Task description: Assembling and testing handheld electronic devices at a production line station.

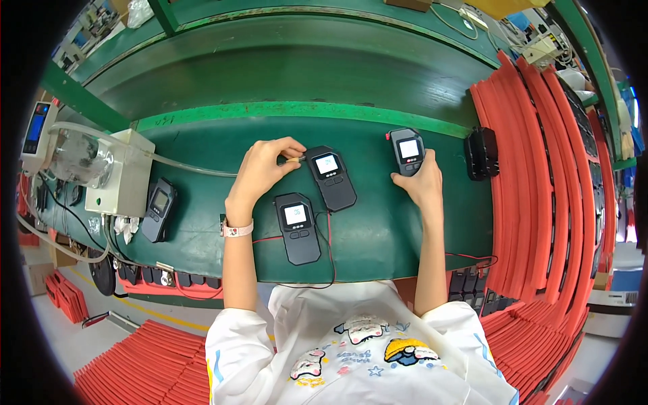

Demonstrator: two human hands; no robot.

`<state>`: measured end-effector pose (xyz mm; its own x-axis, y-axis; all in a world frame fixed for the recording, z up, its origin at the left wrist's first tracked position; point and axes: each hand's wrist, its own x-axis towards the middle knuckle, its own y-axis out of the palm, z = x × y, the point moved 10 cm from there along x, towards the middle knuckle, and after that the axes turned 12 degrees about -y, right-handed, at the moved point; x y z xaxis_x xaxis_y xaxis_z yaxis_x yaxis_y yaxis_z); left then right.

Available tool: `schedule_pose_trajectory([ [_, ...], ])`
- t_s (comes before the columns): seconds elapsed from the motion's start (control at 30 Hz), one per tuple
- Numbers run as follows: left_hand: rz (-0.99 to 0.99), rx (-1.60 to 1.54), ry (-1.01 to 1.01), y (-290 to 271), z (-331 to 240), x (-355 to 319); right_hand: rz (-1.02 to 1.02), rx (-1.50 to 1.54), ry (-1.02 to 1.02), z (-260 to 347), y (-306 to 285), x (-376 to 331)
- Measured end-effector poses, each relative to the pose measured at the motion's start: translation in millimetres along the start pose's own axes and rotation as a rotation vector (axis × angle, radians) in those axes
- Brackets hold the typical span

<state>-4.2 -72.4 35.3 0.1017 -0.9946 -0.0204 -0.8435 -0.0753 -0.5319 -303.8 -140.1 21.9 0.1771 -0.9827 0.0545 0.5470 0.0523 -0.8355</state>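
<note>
- Green workbench (202,223), worn top, raised green ledge along its far edge.
- Beyond the ledge, a dark green belt (297,64) with scuffed surface and green frame rails.
- Red foam trays (540,169) stacked in curved rows to the right; more red trays (135,364) below the bench at left.
- Beige box (125,175) with clear tubing at the bench's left end.
- Pale grey floor (67,331) with a yellow line.
- Bright, even light.

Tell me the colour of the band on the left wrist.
The wristband is pale pink-white with small red marks, seen best in the head view, just below the left hand.
</note>
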Motion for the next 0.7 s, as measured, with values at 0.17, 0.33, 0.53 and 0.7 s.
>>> schedule_pose_trajectory([
  [0.17, -0.006, 0.021, 0.015, 0, -2, -1, -0.120, 0.120, -0.175, 26, -21, -13],
  [0.33, -0.007, 0.014, 0.004, 1, 1, -1, -0.059, 0.252, -0.145, 27, -13, -27],
  [0.53, 0.017, 0.029, 0.064, 2, -8, 4, -0.266, 0.120, -0.399, 49, -77, -75],
  [0.7, 0.016, 0.024, 0.049, -1, 4, -2, -0.640, -0.327, -0.484, 71, -262, -149],
])
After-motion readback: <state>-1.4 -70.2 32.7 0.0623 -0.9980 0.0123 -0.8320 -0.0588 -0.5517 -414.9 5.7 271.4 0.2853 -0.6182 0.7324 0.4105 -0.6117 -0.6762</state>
